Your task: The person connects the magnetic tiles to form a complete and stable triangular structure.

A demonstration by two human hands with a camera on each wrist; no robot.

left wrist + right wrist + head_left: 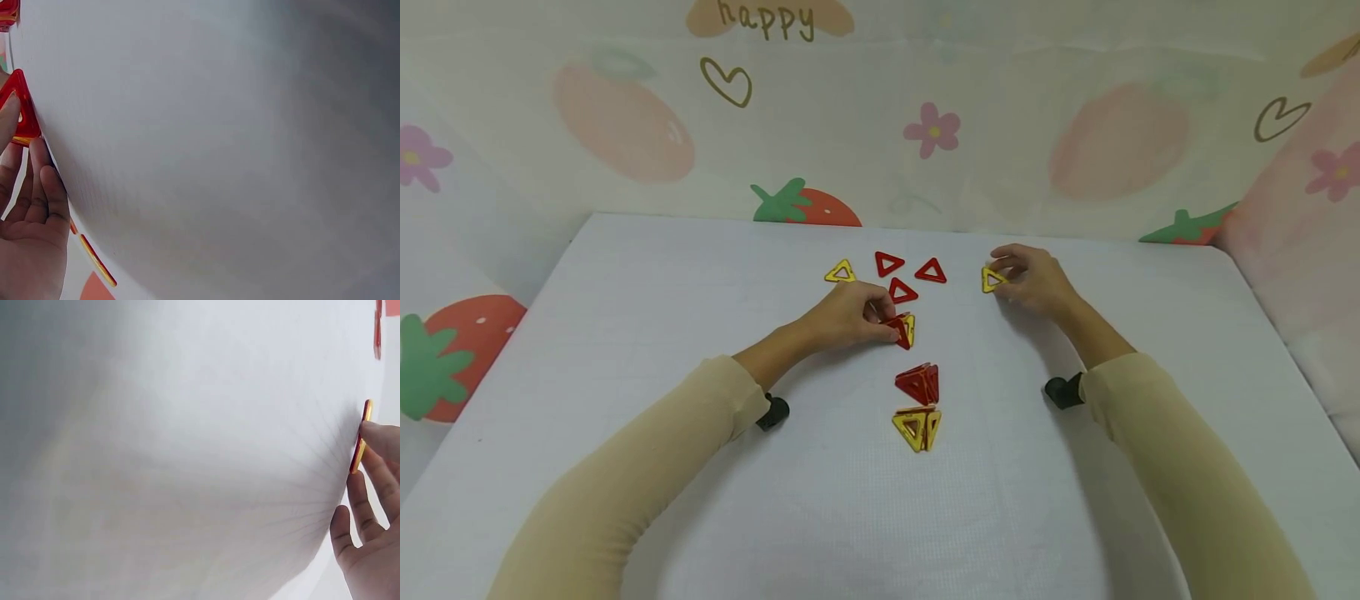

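Triangular tiles in red and yellow, some single and some joined, lie about the middle of a white table. Behind it hangs a pale backdrop printed with strawberries, flowers, hearts and the word "happy". Two beige sleeves reach over the table from the near side, with a dark device below each cuff.

The left hand is clamped on a red and yellow piece of joined tiles, the thumb on a red face and the fingers on the other side. Well apart to the right, the right hand pinches a single yellow tile between thumb and fingers. Seen edge on from the right wrist, that tile shows red along one side and is close to the tabletop; I cannot tell whether it touches.

On the near side of the left hand's piece sit a red pyramid-like shape and, just beside it toward the near edge, a yellow pyramid-like shape.

Smallest are the flat single tiles toward the far edge: a yellow one just beyond the left hand, and three red ones grouped to the right of it.
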